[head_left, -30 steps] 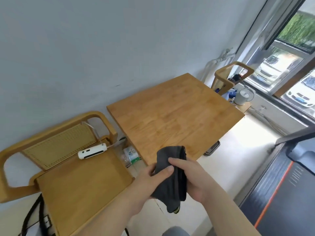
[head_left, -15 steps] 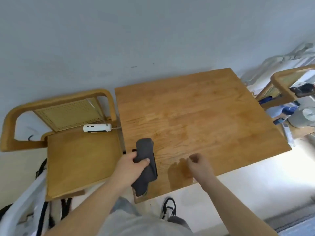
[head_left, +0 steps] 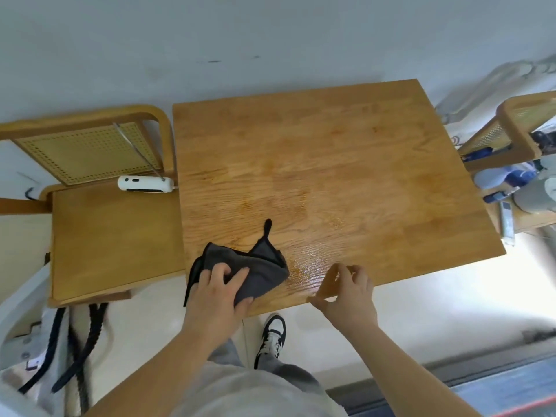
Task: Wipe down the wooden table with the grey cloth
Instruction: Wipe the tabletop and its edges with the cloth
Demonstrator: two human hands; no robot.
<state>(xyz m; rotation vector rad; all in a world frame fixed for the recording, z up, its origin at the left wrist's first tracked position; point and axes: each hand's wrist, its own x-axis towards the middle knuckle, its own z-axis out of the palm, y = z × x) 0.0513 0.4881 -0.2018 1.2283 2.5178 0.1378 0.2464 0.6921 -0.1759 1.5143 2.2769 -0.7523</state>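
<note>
left hand (head_left: 216, 293) grips bunched grey cloth (head_left: 261, 272) at near edge of wooden table (head_left: 331, 164) | right hand (head_left: 349, 299) over same edge, loosely curled (holds nothing)

Setting: domestic room, a small dining corner. Evidence: 1 square light-wood table (head_left: 331, 164) stands against a plain pale painted wall (head_left: 240, 40). 2 seats of the same make flank it: a left bentwood chair (head_left: 114, 236) and a right bentwood chair (head_left: 517, 115), both with woven cane backs. A white oblong handheld device (head_left: 144, 184) with a cable lies on the left seat. Blue and grey household clutter (head_left: 493, 179) covers the right seat. The pale smooth floor (head_left: 421, 311) suits a living space.
</note>
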